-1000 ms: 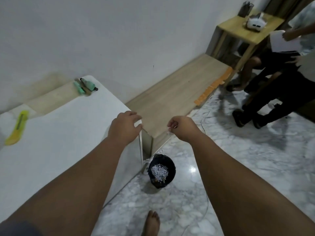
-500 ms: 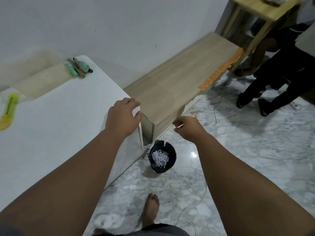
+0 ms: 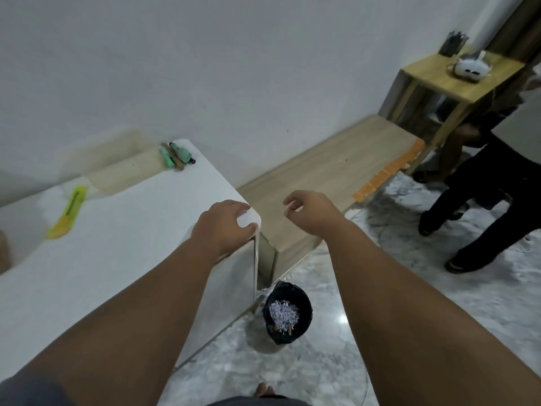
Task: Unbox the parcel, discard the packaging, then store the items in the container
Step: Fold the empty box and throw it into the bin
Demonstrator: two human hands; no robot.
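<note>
My left hand [image 3: 222,227] lies on the near right corner of the white table [image 3: 117,244], fingers curled over the rounded edge. My right hand [image 3: 310,212] hovers over the low wooden bench [image 3: 330,177], fingers loosely apart and empty. Below, on the marble floor, stands a black bin [image 3: 306,297] holding shredded white paper [image 3: 284,312]. A yellow utility knife [image 3: 68,212] lies on the table's left side. Green tubes or markers [image 3: 175,155] lie at the table's far corner. A brown edge [image 3: 4,250] shows at the far left, too cropped to tell what it is.
A person in black clothes [image 3: 483,194] stands at the right by a tall wooden side table [image 3: 433,71] carrying a white headset [image 3: 470,67]. Orange tape [image 3: 386,174] marks the bench's edge. My bare foot [image 3: 265,389] is on the floor near the bin.
My right hand has risen from just above the bin and its pinched fingers have spread apart. The view tilted back up. My left hand stayed on the table corner.
</note>
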